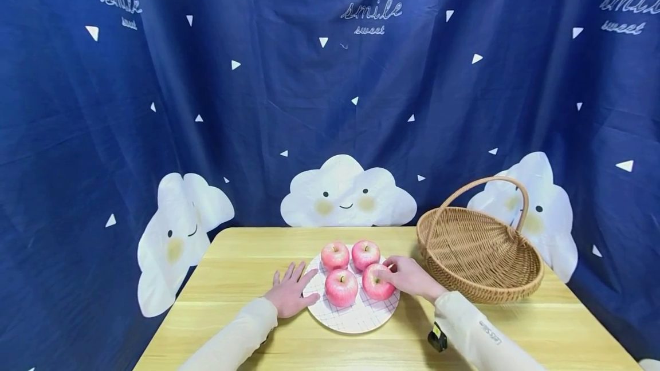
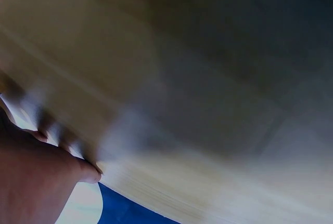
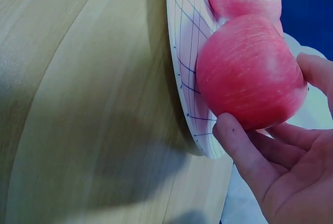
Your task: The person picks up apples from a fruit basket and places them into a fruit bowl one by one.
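Observation:
A round white plate point(image 1: 350, 320) with a blue line grid holds several pink-red apples. My right hand point(image 1: 411, 277) grips the front right apple point(image 1: 377, 286) from its right side. In the right wrist view, the fingers and thumb curl around that apple point(image 3: 250, 73), which is still over the plate point(image 3: 190, 73). Beside it sits the front left apple point(image 1: 341, 288), with two more apples behind. On the plate's left side, my left hand point(image 1: 292, 292) lies with fingers spread, thumb and index at the rim. The left wrist view catches only part of this hand point(image 2: 39, 177), dark and blurred.
A brown wicker basket point(image 1: 476, 251) with a tall arched handle stands at the right of the wooden table point(image 1: 232, 279), just beyond my right forearm. Behind the table hangs a dark blue curtain point(image 1: 299, 102) with cloud prints.

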{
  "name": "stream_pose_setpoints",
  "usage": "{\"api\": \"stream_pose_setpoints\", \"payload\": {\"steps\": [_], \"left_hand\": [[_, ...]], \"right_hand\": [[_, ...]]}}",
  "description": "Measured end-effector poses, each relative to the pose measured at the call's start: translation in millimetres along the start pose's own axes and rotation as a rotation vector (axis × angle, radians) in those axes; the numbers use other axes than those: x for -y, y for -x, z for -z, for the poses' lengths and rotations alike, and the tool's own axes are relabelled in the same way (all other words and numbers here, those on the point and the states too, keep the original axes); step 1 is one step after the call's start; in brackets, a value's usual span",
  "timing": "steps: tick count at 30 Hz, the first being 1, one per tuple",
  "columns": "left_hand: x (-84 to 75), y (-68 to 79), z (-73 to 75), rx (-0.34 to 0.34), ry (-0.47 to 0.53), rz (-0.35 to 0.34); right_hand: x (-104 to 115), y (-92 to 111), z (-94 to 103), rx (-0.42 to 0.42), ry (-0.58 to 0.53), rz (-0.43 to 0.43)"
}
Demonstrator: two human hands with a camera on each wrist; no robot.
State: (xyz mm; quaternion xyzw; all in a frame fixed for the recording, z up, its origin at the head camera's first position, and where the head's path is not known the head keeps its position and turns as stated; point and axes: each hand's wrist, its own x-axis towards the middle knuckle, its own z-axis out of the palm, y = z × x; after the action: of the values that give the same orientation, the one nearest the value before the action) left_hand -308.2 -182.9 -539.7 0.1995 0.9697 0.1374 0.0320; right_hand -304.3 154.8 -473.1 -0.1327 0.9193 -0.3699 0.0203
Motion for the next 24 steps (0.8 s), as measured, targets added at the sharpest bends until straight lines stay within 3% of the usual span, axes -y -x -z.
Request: {"api": "stream_pose_setpoints", "payload": {"steps": [13, 24], "left_hand": [[3.7, -1.2, -3.6, -0.004, -0.003, 0.000], [2.5, 0.4, -3.2, 0.005, 0.005, 0.000]], "right_hand": [[-3.3, -3.9, -1.9, 0.016, -0.001, 0.054], [-5.2, -1.4, -4.9, -0.008, 0.032, 0.033]]}}
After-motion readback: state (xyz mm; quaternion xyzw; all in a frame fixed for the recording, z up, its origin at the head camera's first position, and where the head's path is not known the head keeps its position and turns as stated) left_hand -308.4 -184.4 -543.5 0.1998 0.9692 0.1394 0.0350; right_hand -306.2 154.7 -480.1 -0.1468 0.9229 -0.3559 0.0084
